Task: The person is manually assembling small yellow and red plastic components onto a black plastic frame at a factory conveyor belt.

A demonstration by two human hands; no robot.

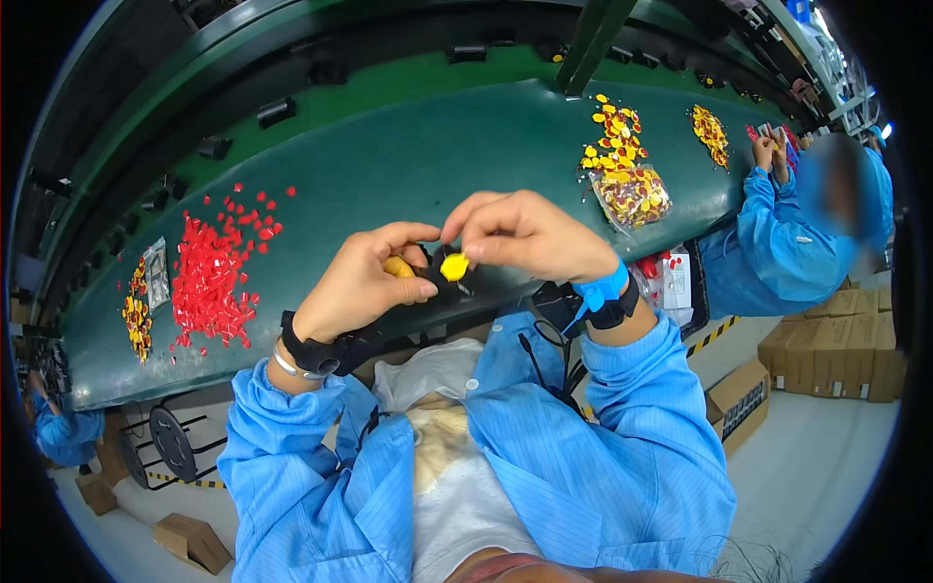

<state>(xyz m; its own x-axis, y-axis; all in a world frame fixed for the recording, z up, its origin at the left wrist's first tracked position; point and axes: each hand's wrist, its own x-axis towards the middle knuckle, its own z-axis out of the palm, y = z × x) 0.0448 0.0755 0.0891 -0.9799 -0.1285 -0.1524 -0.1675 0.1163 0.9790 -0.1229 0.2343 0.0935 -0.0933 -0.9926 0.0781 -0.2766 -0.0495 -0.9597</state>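
Above the near side of the green table, my two hands come close together. My right hand (530, 233) has its fingertips closed on a small flat yellow piece (454, 267). Facing it, my left hand (362, 272) curls its thumb and fingers around a small black part (434, 260), partly hidden by the fingers and the yellow piece. Something yellowish shows among the curled left fingers; I cannot tell whether it is a finger cover or a piece. Dark bands circle both wrists, with a blue strap on the right one.
Loose red pieces (206, 282) spread across the green table (379, 155) at left, beside a clear bag (155, 274). Yellow and dark red pieces (614, 131) lie at right behind a filled bag (634, 197). A co-worker in blue (777, 238) works at far right. Cartons (836, 345) stack behind.
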